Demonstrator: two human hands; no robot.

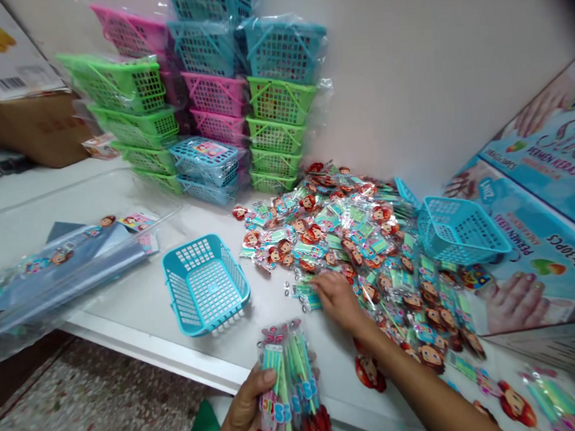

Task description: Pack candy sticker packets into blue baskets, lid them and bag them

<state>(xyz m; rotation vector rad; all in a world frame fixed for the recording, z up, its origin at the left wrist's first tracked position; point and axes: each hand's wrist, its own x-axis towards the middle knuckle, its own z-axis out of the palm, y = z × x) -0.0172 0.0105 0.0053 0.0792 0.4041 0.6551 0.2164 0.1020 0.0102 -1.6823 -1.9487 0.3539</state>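
Observation:
My left hand [252, 401] grips an upright bunch of candy stick packets [293, 381] near the table's front edge. These clear packets hold green and pale sticks, with printed red-haired cartoon heads at the lower end. Farther up, my right hand [341, 301] is curled over a few similar packets [303, 292] at the pile's left edge, fingers closed at them; its fingertips are partly hidden. The large pile of packets [338, 231] spreads behind and to the right of that hand. An empty blue basket [207, 285] stands left of the hands.
Wrapped green, pink and blue baskets [215, 91] are stacked against the wall. Another blue basket [460, 228] sits right of the pile, against printed candy boxes [542, 235]. A clear plastic bag [86, 258] with blue sheets lies left. A brown carton [26, 126] stands behind it.

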